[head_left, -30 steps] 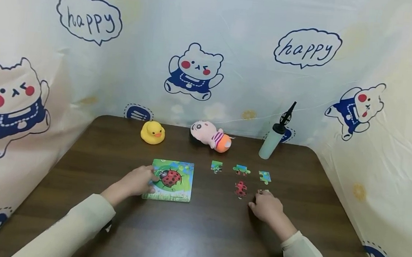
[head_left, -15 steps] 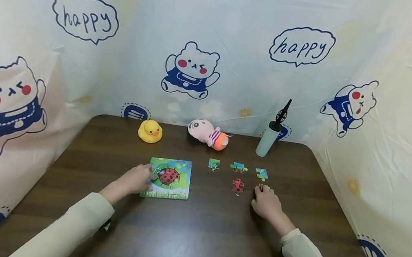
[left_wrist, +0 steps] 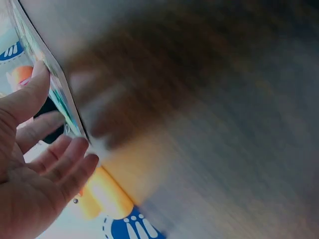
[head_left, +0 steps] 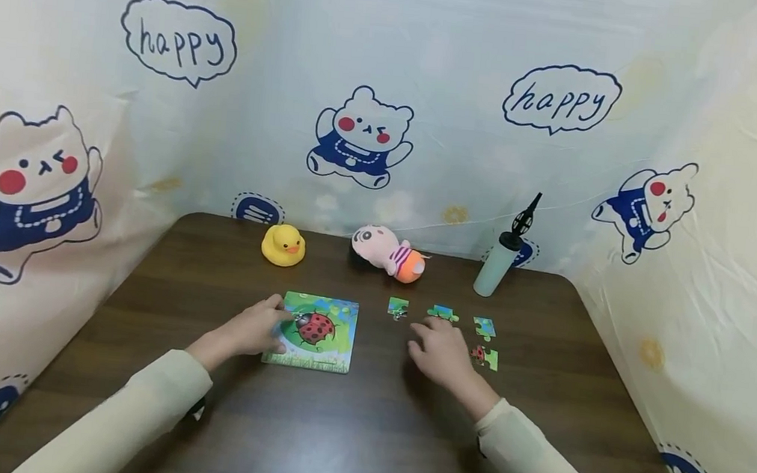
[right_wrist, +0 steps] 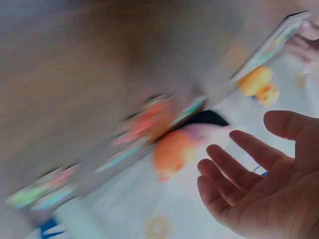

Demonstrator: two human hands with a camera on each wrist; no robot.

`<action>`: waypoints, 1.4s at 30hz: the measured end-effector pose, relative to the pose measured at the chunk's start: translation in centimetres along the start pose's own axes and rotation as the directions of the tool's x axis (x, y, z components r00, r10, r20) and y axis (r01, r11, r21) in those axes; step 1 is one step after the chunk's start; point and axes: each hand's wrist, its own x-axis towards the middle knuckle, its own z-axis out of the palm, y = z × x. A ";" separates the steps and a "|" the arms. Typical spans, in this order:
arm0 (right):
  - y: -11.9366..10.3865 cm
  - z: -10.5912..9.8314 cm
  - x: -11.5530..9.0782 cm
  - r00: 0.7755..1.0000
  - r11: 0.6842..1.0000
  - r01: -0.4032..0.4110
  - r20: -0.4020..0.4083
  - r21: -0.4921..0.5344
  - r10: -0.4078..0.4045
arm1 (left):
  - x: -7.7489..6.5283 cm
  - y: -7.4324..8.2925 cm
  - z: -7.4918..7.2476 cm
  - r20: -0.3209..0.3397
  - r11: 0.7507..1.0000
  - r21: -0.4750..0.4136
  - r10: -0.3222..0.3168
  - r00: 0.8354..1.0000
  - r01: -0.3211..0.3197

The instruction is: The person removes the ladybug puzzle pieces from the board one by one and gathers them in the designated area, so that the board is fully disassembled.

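Note:
My left hand [head_left: 252, 327] rests at the left edge of a square ladybug puzzle board [head_left: 316, 334]. In the left wrist view its thumb [left_wrist: 35, 94] touches the board, and the other fingers are loosely extended near the edge. My right hand [head_left: 439, 351] hovers over the jigsaw pieces with fingers apart and nothing held, as the right wrist view shows. A red-and-green piece [head_left: 484, 357] lies right of it, a blue-green piece [head_left: 485, 328] behind that. Beyond the fingers is a partly covered piece [head_left: 442, 313]; a green-blue piece [head_left: 398, 307] lies to its left. A blurred red piece [right_wrist: 149, 119] appears in the right wrist view.
Along the table's back edge stand a yellow rubber duck [head_left: 284, 245], a plush doll [head_left: 387, 252] lying on its side, and a pale green hand pump [head_left: 498, 263] with a black nozzle. A printed cloth [head_left: 462, 48] hangs behind the dark wooden table [head_left: 333, 443].
My right hand has left the red-and-green piece, now uncovered, and moved left over the place of the red piece. My left hand keeps its place on the board.

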 end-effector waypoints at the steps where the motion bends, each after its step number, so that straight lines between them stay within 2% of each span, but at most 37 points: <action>1: -0.9 0.1 0.5 1.000 1.000 0.022 0.009 0.015 -0.022 | 0.0 -0.1 0.1 0.002 1.000 0.001 -0.012 1.000 0.012; 5: -3.6 0.5 2.2 0.995 0.993 0.087 0.044 0.075 -0.090 | 0.3 -0.2 0.1 0.056 0.998 0.005 -0.058 0.997 0.058; 10: -5.3 0.6 3.7 0.991 0.992 0.116 0.060 0.047 -0.119 | 1.5 0.4 -0.1 0.116 0.999 -0.036 0.000 0.993 0.004; 14: -7.3 0.5 6.0 0.979 0.987 0.160 0.130 -0.006 -0.158 | 1.7 0.3 -0.6 0.137 0.999 -0.034 -0.007 0.991 0.012; 19: -10.9 0.4 9.7 0.965 0.992 0.123 0.236 -0.028 -0.113 | 1.3 -0.4 -1.3 0.142 0.999 -0.026 -0.017 0.990 0.021; 21: -12.2 0.7 11.0 0.950 0.996 0.085 0.301 -0.011 -0.078 | 1.1 -0.5 -1.5 0.154 0.999 -0.035 -0.016 0.988 0.022; 24: -13.7 1.9 12.2 0.912 0.998 0.064 0.404 0.015 -0.064 | 0.9 -0.4 -1.8 0.170 0.998 -0.050 -0.021 0.985 0.029; 26: -14.4 2.7 12.4 0.887 0.996 0.071 0.454 0.045 -0.084 | 0.8 -0.5 -1.7 0.173 0.998 -0.056 -0.021 0.985 0.031; 28: -14.9 3.4 12.3 0.878 0.995 0.093 0.467 0.047 -0.104 | 0.7 -0.6 -1.6 0.160 0.998 -0.063 -0.017 0.987 0.027; 30: -15.3 3.9 12.1 0.879 0.993 0.114 0.462 0.039 -0.119 | 0.6 -0.9 -1.3 0.144 0.998 -0.066 -0.009 0.990 0.019; 34: -16.0 4.4 11.9 0.879 0.995 0.101 0.469 -0.014 -0.083 | 0.1 -1.5 -1.0 0.133 0.995 -0.093 -0.022 0.991 0.035; 37: -16.5 4.5 12.0 0.877 0.997 0.071 0.478 -0.041 -0.043 | -0.1 -1.7 -1.0 0.134 0.992 -0.116 -0.028 0.991 0.044; 42: -16.9 4.7 12.2 0.880 0.998 0.032 0.475 -0.052 -0.003 | -0.2 -1.8 -1.2 0.131 0.992 -0.126 -0.003 0.991 0.020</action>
